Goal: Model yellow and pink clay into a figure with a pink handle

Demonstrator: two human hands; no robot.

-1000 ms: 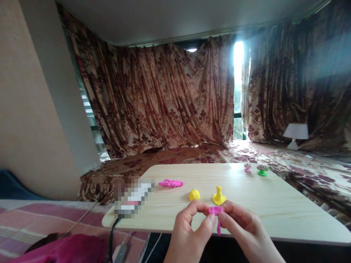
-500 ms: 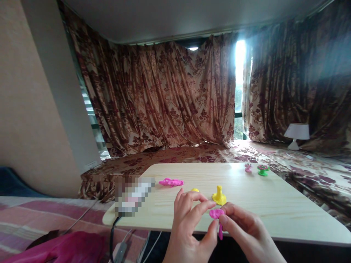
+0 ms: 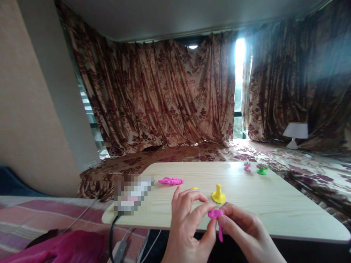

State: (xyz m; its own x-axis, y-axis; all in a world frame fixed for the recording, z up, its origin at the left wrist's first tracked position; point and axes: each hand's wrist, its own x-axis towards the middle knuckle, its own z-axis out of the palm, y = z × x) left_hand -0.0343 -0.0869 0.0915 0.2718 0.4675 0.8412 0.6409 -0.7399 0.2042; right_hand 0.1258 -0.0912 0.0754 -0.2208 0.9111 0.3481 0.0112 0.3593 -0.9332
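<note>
A small piece of pink modelling clay (image 3: 215,213) is up at the table's near edge, flattened on top with a thin strip hanging down. My right hand (image 3: 246,230) pinches its right side between thumb and fingers. At its left edge, the thumb and index finger of my left hand (image 3: 189,223) close on the clay, the other fingers raised. Just beyond stands a yellow clay piece (image 3: 218,195) with a broad base and an upright stem. A yellow clay ball (image 3: 194,188) is mostly hidden behind my left hand.
On the pale wooden table (image 3: 287,212) lies a pink clay lump (image 3: 170,181). A blurred-out white object (image 3: 137,193) with a black cable is at the left. Small pink (image 3: 247,166) and green (image 3: 262,169) clay figures stand far right. A white lamp (image 3: 296,131) is behind.
My left thumb and index finger came off the pink clay, spread apart, and now meet its left edge again. My left hand now covers most of the yellow ball. My right hand keeps its pinch.
</note>
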